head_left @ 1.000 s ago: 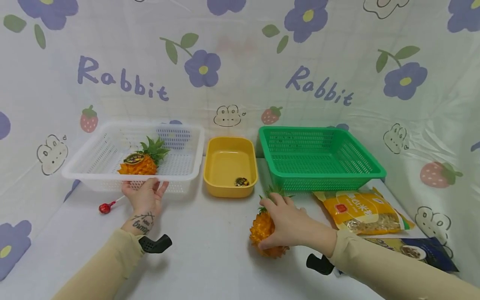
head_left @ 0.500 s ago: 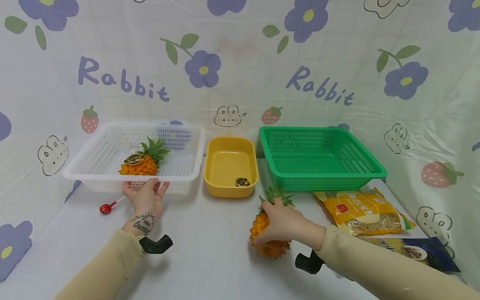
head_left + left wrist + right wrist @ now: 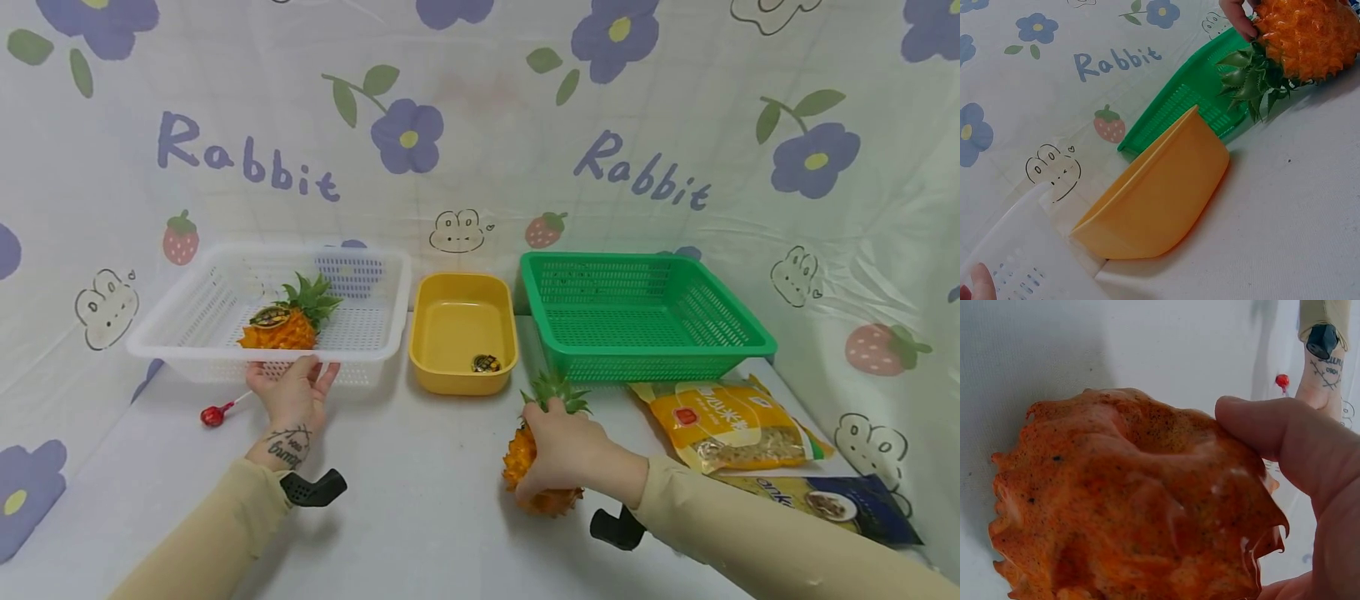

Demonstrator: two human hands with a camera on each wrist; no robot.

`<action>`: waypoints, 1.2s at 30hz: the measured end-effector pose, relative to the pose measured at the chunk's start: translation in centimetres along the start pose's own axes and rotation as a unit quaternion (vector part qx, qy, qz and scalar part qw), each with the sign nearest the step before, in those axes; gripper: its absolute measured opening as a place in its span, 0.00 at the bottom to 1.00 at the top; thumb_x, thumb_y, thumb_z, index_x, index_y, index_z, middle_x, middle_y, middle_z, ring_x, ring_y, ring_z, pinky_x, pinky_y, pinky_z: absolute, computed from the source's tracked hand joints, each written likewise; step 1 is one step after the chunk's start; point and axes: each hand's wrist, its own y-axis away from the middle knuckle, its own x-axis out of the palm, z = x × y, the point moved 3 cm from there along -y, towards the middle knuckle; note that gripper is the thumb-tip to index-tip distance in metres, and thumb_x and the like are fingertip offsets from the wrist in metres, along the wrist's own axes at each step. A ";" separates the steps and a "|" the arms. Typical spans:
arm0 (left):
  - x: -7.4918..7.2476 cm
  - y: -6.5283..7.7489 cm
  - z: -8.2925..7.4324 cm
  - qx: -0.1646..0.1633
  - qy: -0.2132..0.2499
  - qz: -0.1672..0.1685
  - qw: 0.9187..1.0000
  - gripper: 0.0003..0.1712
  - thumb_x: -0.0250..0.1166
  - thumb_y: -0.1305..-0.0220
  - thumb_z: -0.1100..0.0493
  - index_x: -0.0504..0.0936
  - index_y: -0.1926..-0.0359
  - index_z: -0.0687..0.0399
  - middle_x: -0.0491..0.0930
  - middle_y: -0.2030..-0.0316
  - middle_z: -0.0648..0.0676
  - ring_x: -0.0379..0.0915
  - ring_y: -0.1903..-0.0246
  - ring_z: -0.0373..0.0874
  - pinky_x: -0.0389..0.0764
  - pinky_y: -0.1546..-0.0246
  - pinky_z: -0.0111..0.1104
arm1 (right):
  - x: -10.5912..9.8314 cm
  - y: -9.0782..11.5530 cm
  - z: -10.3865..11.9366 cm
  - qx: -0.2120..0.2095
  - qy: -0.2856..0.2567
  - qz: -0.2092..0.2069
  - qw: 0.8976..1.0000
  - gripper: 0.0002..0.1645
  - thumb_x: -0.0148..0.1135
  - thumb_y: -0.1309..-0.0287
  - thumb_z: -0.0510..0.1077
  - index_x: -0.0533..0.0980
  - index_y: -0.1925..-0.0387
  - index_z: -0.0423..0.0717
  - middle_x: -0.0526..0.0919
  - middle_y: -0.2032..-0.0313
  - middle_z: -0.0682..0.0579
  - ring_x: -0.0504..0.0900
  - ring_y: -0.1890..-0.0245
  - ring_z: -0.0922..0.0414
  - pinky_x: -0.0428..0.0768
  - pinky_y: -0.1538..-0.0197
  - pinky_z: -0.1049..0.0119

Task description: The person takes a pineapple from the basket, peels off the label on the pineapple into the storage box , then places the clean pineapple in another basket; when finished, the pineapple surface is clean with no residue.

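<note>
My right hand [image 3: 570,454] grips an orange, knobbly pineapple [image 3: 519,458] with a green leafy crown, on the white table in front of the green basket. The right wrist view shows its dimpled base [image 3: 1154,431] close up, with the thumb [image 3: 1254,422] along its side. My left hand [image 3: 288,396] holds the front rim of the white basket [image 3: 360,357]; some of its fingers are hidden by the rim. Inside that basket lies another pineapple [image 3: 279,335] with a dark oval label. A red lollipop [image 3: 215,414] lies left of my left hand.
Between the baskets stands a yellow tub [image 3: 457,321] with a small dark, patterned item [image 3: 486,363] inside. The green basket [image 3: 652,362] is at the back right. A yellow grain bag [image 3: 738,425] and a dark blue packet [image 3: 862,504] lie at the right, the packet partly under the sleeve.
My right hand has shifted slightly left and settled around the pineapple, leaving more of its crown showing. The left hand stays at the basket rim.
</note>
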 end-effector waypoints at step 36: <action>-0.1 0.0 0.1 -0.005 -0.001 0.001 1.000 0.52 0.58 0.51 0.76 0.41 0.44 0.21 0.45 0.40 0.49 0.62 0.51 0.51 0.75 0.60 0.43 | -1.6 3.6 1.8 -0.114 0.016 0.003 0.993 0.44 0.72 0.82 0.55 0.66 0.53 0.58 0.66 0.63 0.49 0.65 0.70 0.50 0.69 0.77 0.60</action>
